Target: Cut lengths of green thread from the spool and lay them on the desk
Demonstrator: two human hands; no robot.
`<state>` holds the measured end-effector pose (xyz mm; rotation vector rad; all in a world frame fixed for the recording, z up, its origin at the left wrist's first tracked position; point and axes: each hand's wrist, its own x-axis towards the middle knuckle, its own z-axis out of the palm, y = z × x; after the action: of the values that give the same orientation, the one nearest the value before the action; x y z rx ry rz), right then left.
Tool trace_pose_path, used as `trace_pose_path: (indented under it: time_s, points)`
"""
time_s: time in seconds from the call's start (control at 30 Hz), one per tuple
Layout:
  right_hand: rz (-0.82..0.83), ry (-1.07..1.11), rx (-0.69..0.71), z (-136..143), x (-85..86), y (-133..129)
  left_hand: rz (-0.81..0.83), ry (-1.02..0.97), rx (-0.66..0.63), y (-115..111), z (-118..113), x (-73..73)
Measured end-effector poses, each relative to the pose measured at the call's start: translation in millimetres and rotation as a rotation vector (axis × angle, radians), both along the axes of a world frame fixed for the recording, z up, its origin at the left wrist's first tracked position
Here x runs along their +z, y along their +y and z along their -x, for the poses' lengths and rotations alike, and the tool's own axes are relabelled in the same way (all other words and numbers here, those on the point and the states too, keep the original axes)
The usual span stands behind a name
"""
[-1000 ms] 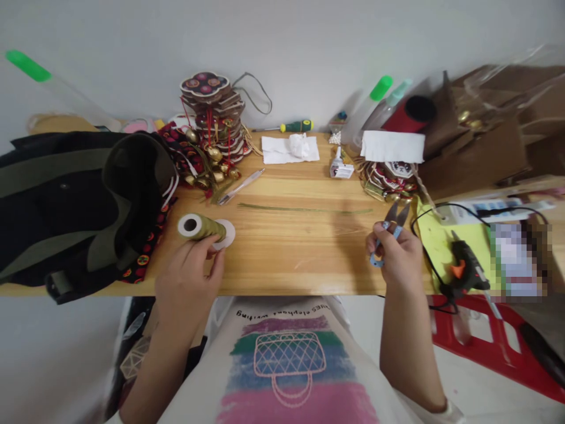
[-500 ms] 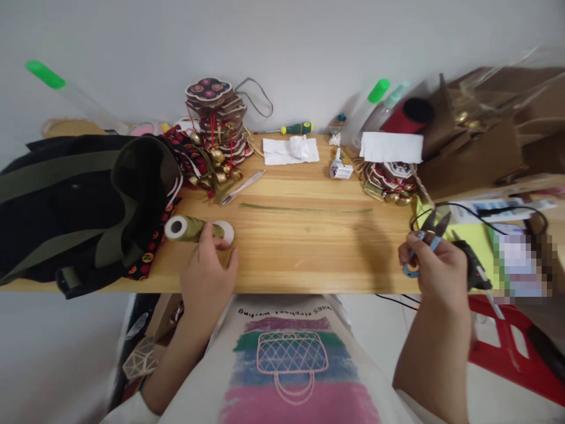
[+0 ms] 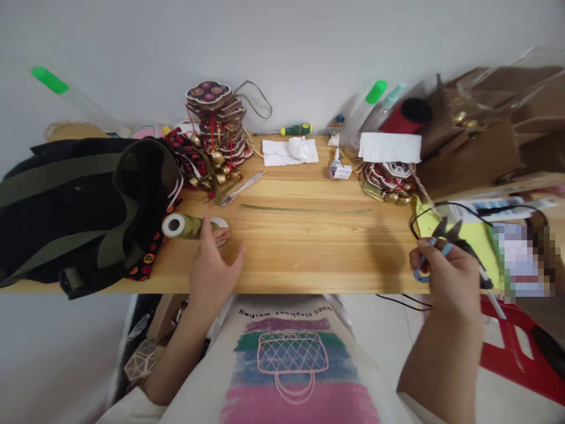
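Observation:
My left hand (image 3: 215,262) is open, thumb held apart, its fingers at the right end of a spool of olive-green thread (image 3: 191,226). The spool lies on its side on the wooden table; whether the fingertips press on it I cannot tell. At the right, my right hand (image 3: 452,268) grips small scissors with light blue handles (image 3: 422,273), the dark blades parted and pointing away from me. Between my hands a thin bundle of green thread (image 3: 304,209) lies stretched straight across the table.
A dark bag (image 3: 83,206) covers the left side. Behind are stacked ornaments with bells (image 3: 209,97), a pen (image 3: 243,187), a screwdriver (image 3: 295,129), folded tissue (image 3: 271,154) and a small glue bottle (image 3: 339,169). At right stand a cardboard box (image 3: 472,150) and yellow paper (image 3: 430,222).
My right hand has moved a little to the right with the scissors. My left hand has shifted slightly right along the spool, and its thumb is farther out.

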<state>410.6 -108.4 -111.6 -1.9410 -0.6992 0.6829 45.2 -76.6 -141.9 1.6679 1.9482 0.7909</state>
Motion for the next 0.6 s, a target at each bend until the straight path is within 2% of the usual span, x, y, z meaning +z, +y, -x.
trace_pose_path:
  time_s: [0.2,0.6]
  points:
    - [0.055,-0.039,-0.037,-6,0.5,-3,0.026,-0.093,0.023,4,0,-1.0]
    - [0.058,-0.027,-0.162,-11,6.2,-7,-0.01,-0.087,0.054,16,13,-6.2]
